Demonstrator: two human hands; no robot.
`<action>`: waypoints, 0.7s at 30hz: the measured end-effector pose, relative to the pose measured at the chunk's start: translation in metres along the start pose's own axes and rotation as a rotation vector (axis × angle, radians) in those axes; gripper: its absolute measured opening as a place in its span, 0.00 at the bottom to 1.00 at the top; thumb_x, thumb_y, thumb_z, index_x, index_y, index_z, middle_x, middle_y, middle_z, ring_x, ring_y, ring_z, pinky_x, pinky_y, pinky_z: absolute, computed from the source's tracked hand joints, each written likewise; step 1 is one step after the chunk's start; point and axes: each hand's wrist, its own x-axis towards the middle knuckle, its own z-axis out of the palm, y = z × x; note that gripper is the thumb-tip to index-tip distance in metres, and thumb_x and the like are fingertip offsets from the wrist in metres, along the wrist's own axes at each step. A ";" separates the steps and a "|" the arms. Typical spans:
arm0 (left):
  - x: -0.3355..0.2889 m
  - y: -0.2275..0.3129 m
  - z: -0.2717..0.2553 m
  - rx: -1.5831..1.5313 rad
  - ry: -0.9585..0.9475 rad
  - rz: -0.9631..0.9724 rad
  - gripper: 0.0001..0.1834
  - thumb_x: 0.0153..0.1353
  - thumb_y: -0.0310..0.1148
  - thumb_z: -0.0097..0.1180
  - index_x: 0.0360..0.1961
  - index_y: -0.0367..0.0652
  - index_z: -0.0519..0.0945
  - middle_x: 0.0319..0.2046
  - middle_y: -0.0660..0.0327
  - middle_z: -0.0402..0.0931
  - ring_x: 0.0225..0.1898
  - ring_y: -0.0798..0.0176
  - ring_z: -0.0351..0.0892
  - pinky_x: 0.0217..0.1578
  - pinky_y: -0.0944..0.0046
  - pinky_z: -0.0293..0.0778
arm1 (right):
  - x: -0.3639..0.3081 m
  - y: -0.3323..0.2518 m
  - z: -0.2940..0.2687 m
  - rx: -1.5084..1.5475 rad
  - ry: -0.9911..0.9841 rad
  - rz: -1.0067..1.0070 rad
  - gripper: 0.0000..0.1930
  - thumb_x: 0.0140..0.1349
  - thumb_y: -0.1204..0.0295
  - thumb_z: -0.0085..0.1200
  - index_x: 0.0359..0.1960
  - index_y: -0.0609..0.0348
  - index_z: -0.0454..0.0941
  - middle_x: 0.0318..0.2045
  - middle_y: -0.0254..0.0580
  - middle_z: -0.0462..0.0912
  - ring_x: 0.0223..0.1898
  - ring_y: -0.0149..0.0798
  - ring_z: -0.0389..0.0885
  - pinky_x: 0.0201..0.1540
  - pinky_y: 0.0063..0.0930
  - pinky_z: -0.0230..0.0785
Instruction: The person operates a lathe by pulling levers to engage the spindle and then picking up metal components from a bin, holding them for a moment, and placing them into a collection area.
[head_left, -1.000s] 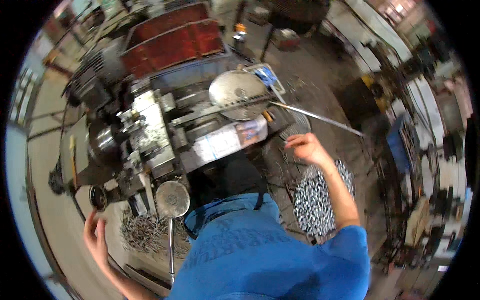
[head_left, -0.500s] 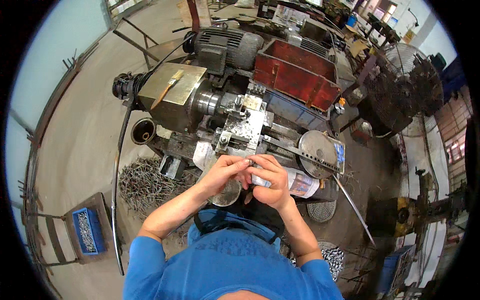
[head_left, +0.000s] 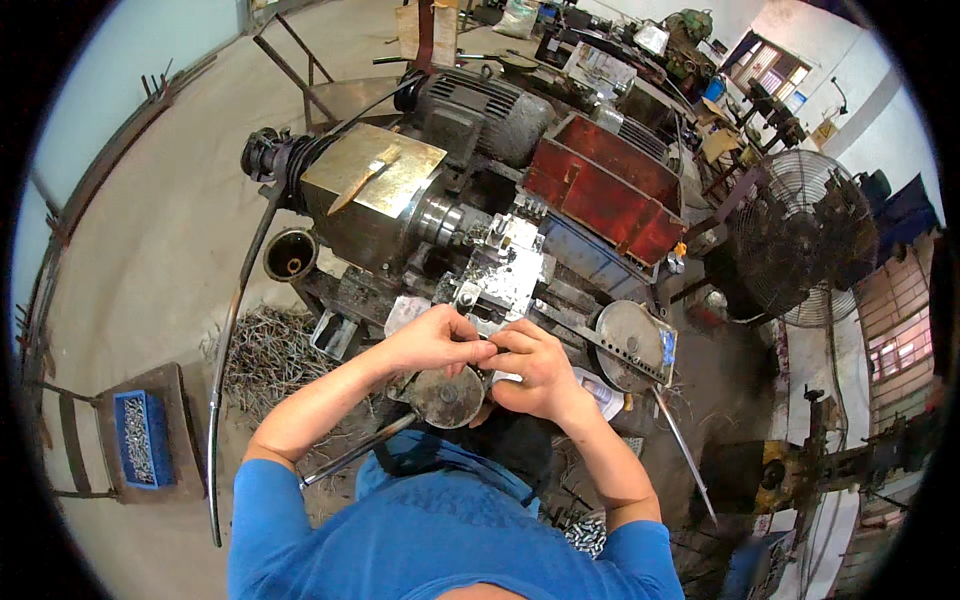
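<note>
My left hand and my right hand meet fingertip to fingertip in front of a small lathe-like machine. Both are closed in a pinch around a small metal part, which the fingers almost wholly hide now; half a second ago it showed as a small, dark, shiny piece. Just beyond the fingertips lies the machine's bright metal slide, with a cylindrical spindle at its left. Below my left hand is a round grey metal disc or lid.
A wood-handled brush lies on the machine's brass-coloured cover. Behind are a motor and a red bin. Metal shavings heap at left, near a blue tray of small parts. A long bar slants at right; a large fan stands beyond.
The view has shifted, and the machine now sits a little farther right. My hands stay together, but my fingers have closed over the small metal part and hidden it.
</note>
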 end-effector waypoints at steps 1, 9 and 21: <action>-0.002 -0.001 -0.002 -0.012 0.001 0.006 0.20 0.59 0.44 0.57 0.21 0.35 0.80 0.14 0.65 0.74 0.18 0.74 0.73 0.19 0.73 0.67 | 0.004 -0.001 0.001 -0.024 -0.017 -0.009 0.15 0.32 0.73 0.54 0.28 0.57 0.81 0.34 0.41 0.78 0.36 0.45 0.75 0.39 0.36 0.71; -0.059 0.009 -0.067 0.221 0.263 0.033 0.15 0.60 0.37 0.53 0.40 0.34 0.77 0.19 0.62 0.76 0.22 0.70 0.76 0.23 0.70 0.71 | 0.065 0.030 -0.002 -0.246 -0.229 0.055 0.18 0.32 0.70 0.57 0.31 0.56 0.82 0.36 0.41 0.79 0.40 0.45 0.74 0.43 0.37 0.68; -0.266 -0.108 -0.139 0.985 1.051 -0.570 0.15 0.59 0.31 0.46 0.46 0.38 0.74 0.24 0.43 0.76 0.31 0.42 0.76 0.34 0.50 0.72 | 0.140 0.117 0.049 -0.724 -0.375 0.148 0.09 0.33 0.65 0.57 0.19 0.53 0.83 0.22 0.40 0.81 0.40 0.41 0.75 0.54 0.38 0.57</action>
